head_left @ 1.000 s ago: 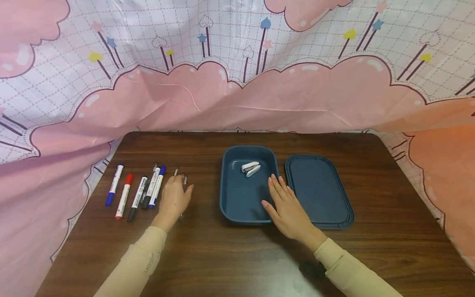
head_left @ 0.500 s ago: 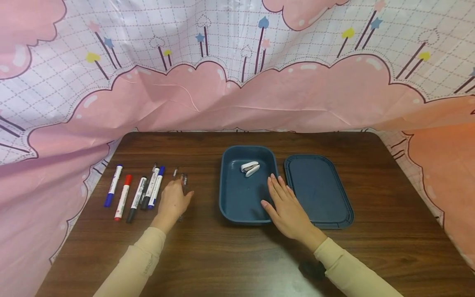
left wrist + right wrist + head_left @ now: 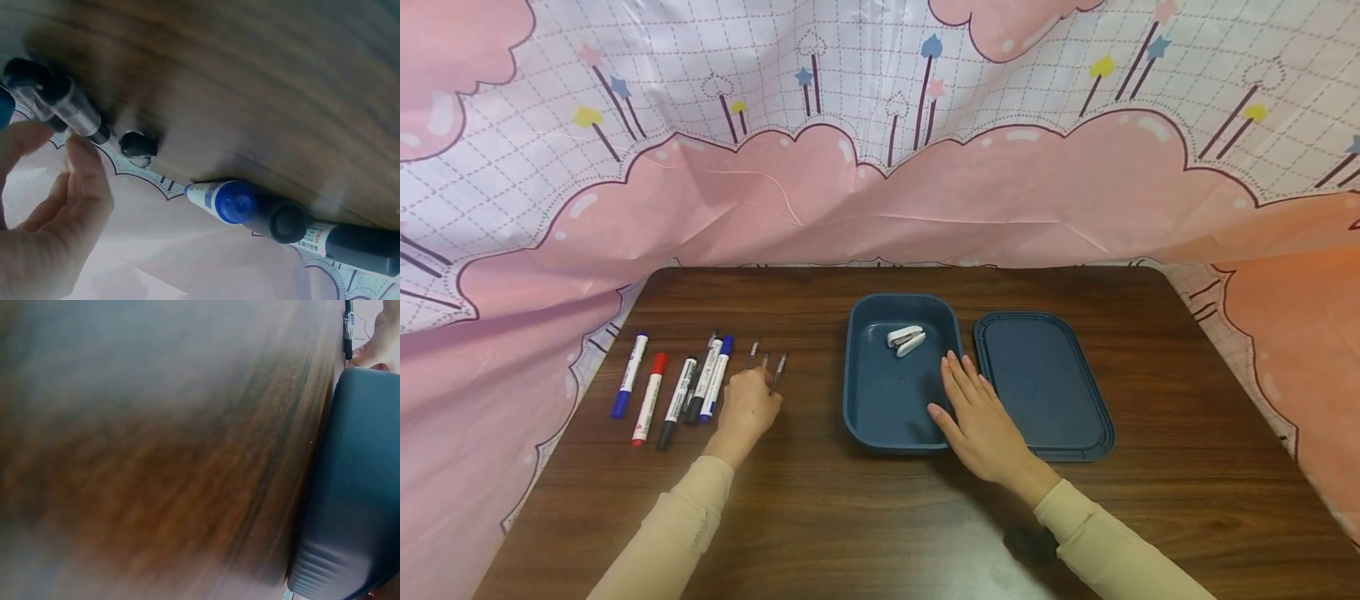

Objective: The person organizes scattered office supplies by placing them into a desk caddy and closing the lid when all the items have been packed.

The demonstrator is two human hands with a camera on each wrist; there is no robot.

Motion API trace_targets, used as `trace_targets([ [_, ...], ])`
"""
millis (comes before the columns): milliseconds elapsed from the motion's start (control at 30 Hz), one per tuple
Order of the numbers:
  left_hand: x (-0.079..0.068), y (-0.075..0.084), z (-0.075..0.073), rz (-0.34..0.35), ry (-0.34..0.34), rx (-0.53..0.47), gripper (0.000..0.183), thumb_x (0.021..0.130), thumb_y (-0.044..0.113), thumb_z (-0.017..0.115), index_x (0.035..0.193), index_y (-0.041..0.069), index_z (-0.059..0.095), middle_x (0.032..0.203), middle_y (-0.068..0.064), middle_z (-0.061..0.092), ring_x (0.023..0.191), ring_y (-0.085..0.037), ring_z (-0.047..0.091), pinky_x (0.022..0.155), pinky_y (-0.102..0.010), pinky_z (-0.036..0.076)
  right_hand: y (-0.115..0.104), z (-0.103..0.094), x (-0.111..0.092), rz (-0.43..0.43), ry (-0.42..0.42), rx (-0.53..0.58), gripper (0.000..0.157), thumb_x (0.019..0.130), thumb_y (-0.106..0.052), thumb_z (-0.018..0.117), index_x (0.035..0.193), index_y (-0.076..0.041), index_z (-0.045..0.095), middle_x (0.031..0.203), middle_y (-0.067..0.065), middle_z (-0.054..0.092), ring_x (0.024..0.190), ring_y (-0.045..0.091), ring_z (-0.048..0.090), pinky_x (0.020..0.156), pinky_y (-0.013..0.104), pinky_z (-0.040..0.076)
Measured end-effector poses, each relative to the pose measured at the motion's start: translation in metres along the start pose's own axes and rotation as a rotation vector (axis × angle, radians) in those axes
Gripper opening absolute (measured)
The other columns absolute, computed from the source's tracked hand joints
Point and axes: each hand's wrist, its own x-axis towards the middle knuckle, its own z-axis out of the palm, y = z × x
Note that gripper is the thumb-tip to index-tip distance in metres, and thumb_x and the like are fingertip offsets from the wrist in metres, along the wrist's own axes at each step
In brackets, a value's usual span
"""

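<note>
My left hand (image 3: 747,410) is over the pens left of the box, its thumb and forefinger pinching a clear, dark-ended pen (image 3: 778,370). In the left wrist view the fingertips (image 3: 84,156) are right at the clear pens (image 3: 78,112); the palm side is partly out of frame. Another clear pen (image 3: 754,350) lies just beyond that hand. My right hand (image 3: 988,429) rests with straight fingers on the right rim of a blue plastic box (image 3: 891,404). Inside the box is a white stapler (image 3: 907,340). From the right wrist, the box's outer wall (image 3: 356,481) shows.
Left of the left hand lie several whiteboard markers: a blue one (image 3: 629,375), a red one (image 3: 650,400), a black one (image 3: 677,403) and a closely packed group (image 3: 716,379). The blue lid (image 3: 1048,387) lies flat right of the box. A patterned cloth (image 3: 880,200) hangs behind the table.
Near my left hand, one pen has swung from nearly upright in the view to slanting right, and its lower end no longer shows. My right hand, the box and the stapler stay put.
</note>
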Motion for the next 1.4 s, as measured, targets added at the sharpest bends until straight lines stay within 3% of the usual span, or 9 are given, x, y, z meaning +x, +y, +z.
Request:
trace_targets([
  [200, 0.003, 0.004, -0.009, 0.048, 0.091, -0.070, 0.020, 0.079, 0.000, 0.068, 0.096, -0.009, 0.065, 0.084, -0.021, 0.070, 0.075, -0.032, 0.068, 0.069, -0.041, 0.058, 0.000, 0.000, 0.001, 0.005, -0.005, -0.006, 0.069, 0.102, -0.046, 0.037, 0.154, -0.004, 0.018, 0.163, 0.010, 0.012, 0.152, 0.029, 0.009, 0.120, 0.054, 0.017],
  [600, 0.006, 0.030, -0.033, 0.156, 0.212, -0.166, 0.016, 0.080, -0.002, 0.065, 0.095, -0.009, 0.067, 0.085, -0.021, 0.071, 0.075, -0.030, 0.071, 0.072, -0.039, 0.059, 0.001, 0.002, 0.000, 0.006, 0.002, 0.001, 0.069, 0.102, -0.046, 0.036, 0.154, -0.004, 0.018, 0.163, 0.010, 0.012, 0.152, 0.030, 0.010, 0.120, 0.054, 0.017],
  [800, 0.002, 0.052, -0.046, 0.208, 0.234, -0.206, 0.016, 0.083, 0.003, 0.066, 0.097, -0.005, 0.068, 0.087, -0.018, 0.071, 0.075, -0.027, 0.071, 0.072, -0.039, 0.059, 0.001, 0.002, 0.001, 0.005, 0.004, 0.006, 0.069, 0.103, -0.047, 0.035, 0.154, -0.005, 0.019, 0.163, 0.010, 0.013, 0.152, 0.030, 0.010, 0.119, 0.054, 0.017],
  [1000, -0.001, 0.074, -0.053, 0.214, 0.230, -0.264, 0.019, 0.085, 0.009, 0.068, 0.101, -0.001, 0.069, 0.089, -0.013, 0.072, 0.077, -0.022, 0.072, 0.074, -0.037, 0.058, 0.000, 0.002, 0.001, 0.001, 0.018, 0.010, 0.068, 0.102, -0.046, 0.037, 0.153, -0.004, 0.020, 0.163, 0.011, 0.015, 0.151, 0.032, 0.012, 0.118, 0.055, 0.018],
  [1233, 0.000, 0.093, -0.052, 0.257, 0.216, -0.318, 0.020, 0.085, 0.008, 0.068, 0.103, -0.001, 0.068, 0.090, -0.012, 0.070, 0.078, -0.021, 0.070, 0.072, -0.034, 0.059, 0.000, 0.001, 0.001, 0.006, 0.008, 0.014, 0.068, 0.103, -0.046, 0.037, 0.154, -0.004, 0.019, 0.163, 0.011, 0.014, 0.152, 0.030, 0.010, 0.119, 0.054, 0.017],
  [1400, 0.005, 0.107, -0.041, 0.283, 0.213, -0.360, 0.020, 0.085, 0.010, 0.068, 0.103, 0.000, 0.069, 0.090, -0.010, 0.070, 0.078, -0.020, 0.069, 0.072, -0.033, 0.058, -0.001, 0.000, 0.001, 0.017, -0.010, 0.013, 0.068, 0.103, -0.046, 0.035, 0.154, -0.006, 0.017, 0.164, 0.008, 0.012, 0.152, 0.028, 0.008, 0.120, 0.053, 0.016],
])
